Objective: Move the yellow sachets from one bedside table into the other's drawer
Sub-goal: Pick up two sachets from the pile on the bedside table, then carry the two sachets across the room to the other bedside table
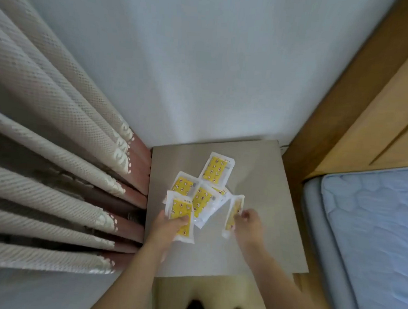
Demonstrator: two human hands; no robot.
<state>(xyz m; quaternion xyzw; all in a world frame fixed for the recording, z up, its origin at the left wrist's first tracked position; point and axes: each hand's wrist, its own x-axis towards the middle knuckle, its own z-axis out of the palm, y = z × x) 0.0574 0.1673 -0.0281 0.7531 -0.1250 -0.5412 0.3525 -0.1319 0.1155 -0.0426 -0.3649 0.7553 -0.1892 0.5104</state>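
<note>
On the bedside table (257,172), the left hand (167,226) is gripping one yellow sachet (181,216), the right hand (249,220) pinching another (233,212); better gathering the loose sachets (204,195) between them before leaving

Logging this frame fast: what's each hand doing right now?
Left hand: grips a yellow sachet at its lower end.
Right hand: pinches another sachet, tilted on edge above the bedside table.

Each hand grips a yellow sachet — left hand (170,226), right hand (249,220). More sachets (217,168) lie on the grey worktop (264,172) — beside a bed (370,226).
</note>
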